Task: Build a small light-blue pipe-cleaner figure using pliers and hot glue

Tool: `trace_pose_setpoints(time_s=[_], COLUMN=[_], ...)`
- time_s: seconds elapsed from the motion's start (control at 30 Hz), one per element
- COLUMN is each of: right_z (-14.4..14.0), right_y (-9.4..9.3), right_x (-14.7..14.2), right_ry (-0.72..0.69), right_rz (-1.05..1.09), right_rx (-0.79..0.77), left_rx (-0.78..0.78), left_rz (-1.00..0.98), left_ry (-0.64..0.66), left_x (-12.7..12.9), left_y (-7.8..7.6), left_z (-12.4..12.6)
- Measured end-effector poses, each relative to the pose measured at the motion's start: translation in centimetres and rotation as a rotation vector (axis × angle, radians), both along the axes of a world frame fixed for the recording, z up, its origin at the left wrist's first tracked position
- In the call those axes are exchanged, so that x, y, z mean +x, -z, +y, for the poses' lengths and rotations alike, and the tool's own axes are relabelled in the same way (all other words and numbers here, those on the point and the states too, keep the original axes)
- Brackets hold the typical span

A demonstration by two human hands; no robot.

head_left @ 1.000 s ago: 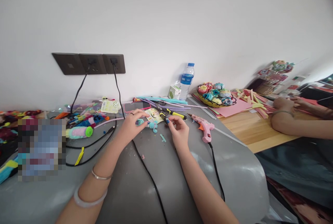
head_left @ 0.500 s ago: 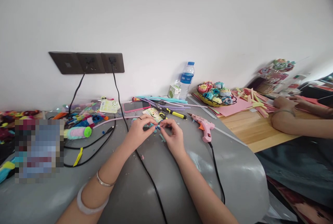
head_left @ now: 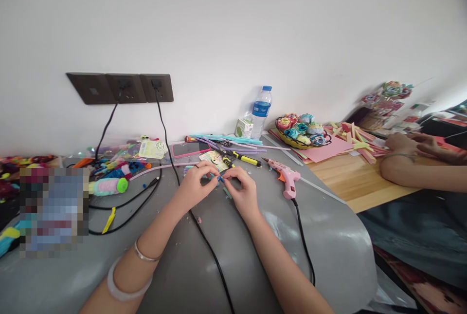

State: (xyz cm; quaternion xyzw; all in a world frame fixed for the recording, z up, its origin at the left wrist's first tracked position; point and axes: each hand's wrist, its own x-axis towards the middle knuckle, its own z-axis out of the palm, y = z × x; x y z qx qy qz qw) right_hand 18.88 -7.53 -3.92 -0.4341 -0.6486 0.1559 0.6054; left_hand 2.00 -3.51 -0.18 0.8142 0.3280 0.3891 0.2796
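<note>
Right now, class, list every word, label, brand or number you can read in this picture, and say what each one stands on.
No text can be read.
Water bottle: blue label, print too small.
Green-and-white carton: print blurred.
Round-marked packet: marks too blurred.
Printed card beyond the hands: a picture, no readable words.
Pink glue gun: no marking shows.
Blurred patch at the left: nothing legible.

- Left hand point(head_left: 195, 186) and right hand point(head_left: 242, 189): apart a second ago, now fingertips meet over the small teal fuzzy craft piece point(head_left: 215, 177).
- Co-worker's hand point(head_left: 426, 146), far right: fingers shifted on the wooden table point(head_left: 350, 185).
</note>
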Motion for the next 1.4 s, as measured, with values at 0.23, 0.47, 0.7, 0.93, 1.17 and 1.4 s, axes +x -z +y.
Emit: trace_pose_setpoints(time_s=[0.23, 0.47, 0.7, 0.93, 1.17, 1.4], right_z=[0.1, 0.3, 0.4, 0.2, 0.0, 0.0], right_y=[-0.1, 0.0, 0.1, -0.1, -0.4, -0.2], right_x=[0.0, 0.2, 0.1, 0.0, -0.1, -0.1], right_ry=[-0.058, -0.184, -0.136, -0.075, -0.049, -0.066], right_rz=[0.049, 0.162, 0.156, 0.114, 0.084, 0.055], right_rx=[-0.008, -0.045, -0.072, -0.065, -0.014, -0.045], left_rx=[-0.098, -0.176, -0.153, -0.033, -0.088, -0.157], left_rz=[-0.009, -0.032, -0.042, -0.060, -0.069, -0.056], left_ry=[0.053, 0.109, 0.093, 0.018, -0.018, -0.003], left_x=[-0.1, 0.2, 0.2, 0.7, 0.9, 0.5], left_y=[-0.1, -0.2, 0.0, 0.3, 0.6, 0.3], left_z=[0.1, 0.0, -0.1, -0.3, -0.6, -0.3])
